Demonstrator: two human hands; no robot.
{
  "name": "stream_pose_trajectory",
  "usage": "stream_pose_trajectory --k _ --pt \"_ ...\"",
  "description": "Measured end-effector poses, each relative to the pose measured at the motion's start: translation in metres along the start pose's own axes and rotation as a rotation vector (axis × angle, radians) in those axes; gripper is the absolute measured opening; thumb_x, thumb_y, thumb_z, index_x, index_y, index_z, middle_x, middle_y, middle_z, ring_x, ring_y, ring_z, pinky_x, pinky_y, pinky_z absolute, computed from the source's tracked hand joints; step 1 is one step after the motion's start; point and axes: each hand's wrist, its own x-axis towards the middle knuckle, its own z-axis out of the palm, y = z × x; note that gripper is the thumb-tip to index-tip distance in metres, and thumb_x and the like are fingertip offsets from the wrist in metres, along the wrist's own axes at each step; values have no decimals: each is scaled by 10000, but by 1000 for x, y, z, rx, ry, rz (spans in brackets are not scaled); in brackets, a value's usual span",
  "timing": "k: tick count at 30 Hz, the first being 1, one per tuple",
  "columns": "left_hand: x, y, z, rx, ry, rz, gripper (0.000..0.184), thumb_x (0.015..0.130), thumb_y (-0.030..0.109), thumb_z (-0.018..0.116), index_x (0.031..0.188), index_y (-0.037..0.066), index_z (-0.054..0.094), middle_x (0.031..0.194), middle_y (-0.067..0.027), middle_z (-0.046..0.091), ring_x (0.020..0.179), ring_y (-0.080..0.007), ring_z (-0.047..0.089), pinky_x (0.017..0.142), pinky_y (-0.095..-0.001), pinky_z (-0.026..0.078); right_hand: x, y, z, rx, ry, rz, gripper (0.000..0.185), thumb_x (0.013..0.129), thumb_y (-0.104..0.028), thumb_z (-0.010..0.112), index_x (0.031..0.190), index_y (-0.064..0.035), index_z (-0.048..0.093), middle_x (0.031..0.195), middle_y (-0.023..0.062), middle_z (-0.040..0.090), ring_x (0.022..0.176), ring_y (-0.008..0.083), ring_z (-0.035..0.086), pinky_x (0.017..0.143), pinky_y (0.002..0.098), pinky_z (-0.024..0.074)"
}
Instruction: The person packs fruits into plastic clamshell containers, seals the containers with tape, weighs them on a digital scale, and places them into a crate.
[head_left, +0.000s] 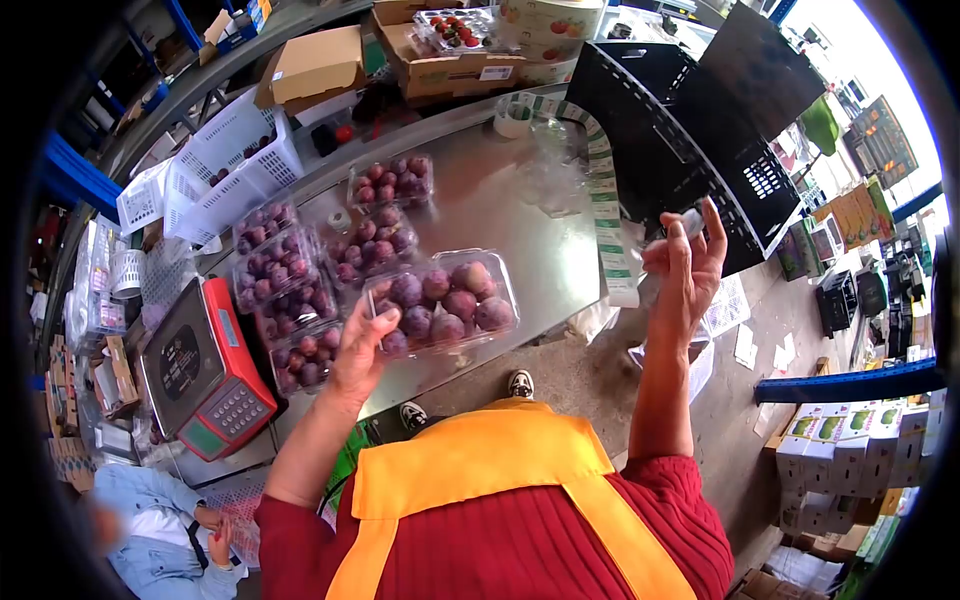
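While left hand (356, 352) clamps punnet (448, 305) near table edge (550, 318), right hand (688, 268) shows unclear grip.

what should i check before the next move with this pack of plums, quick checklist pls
1. Left hand on the clear pack: ok, it grips the near left side.
2. Plums inside: ok, several show through the plastic.
3. Lid fully shut: cannot tell, the seam is unclear.
4. Both hands on the pack: not ok, the right hand is raised apart, something small and pale at its fingertips.
5. Label strip unrolled: ok, it curves down the right side of the table.
6. Scale display readable: cannot tell, too small.
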Motion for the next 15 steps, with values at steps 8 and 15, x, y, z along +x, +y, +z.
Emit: stream_pose_trajectory --k 8,15 --pt "100 -143 103 176 146 174 559 872 131 712 1352 73 433 1202 -31 564 1092 -136 560 973 -296 463 21 52 -138 14 26 277 529 952 -88 614 1415 -23 366 1009 66 646 669 64 606 577 180 482" --pt "123 -222 152 10 355 -23 419 909 166 687 1267 109 476 1212 -53 573 1062 -203 606 871 -436 558 48 49 -151 149 -524 398 332 987 -149 590 1297 -42 541 907 43 672 764 81 641 700 217 518"
